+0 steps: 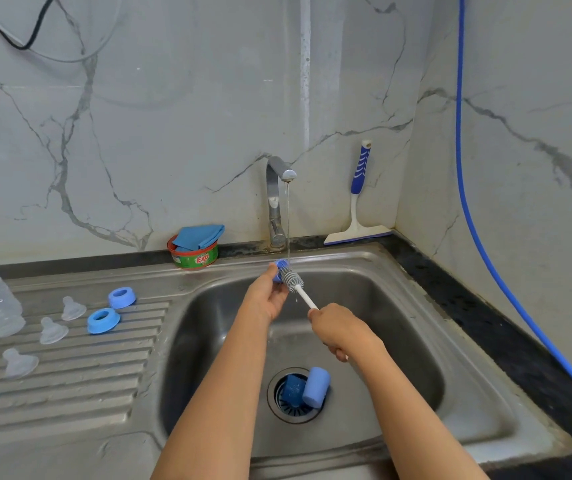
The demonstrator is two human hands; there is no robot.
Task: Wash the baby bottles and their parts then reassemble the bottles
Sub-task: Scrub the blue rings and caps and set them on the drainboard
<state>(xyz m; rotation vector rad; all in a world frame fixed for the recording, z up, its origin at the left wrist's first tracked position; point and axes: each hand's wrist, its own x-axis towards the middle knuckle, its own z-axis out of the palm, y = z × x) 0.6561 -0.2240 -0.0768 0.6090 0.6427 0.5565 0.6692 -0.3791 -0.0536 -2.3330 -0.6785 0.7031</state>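
Left hand [267,299]: fingers curled round the blue collar ring [280,266], held under the tap [279,171] stream at the sink [347,261] back edge. Right hand [338,332]: fingers wrapped on the bottle brush [293,280] handle. Brush axis runs up-left from the fist, bristles touching the ring. Scrub stroke likely follows that axis.

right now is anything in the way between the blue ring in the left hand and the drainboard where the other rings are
Nothing visible does. The left hand holds the blue ring over the sink, and only its low rim lies between it and the drainboard.
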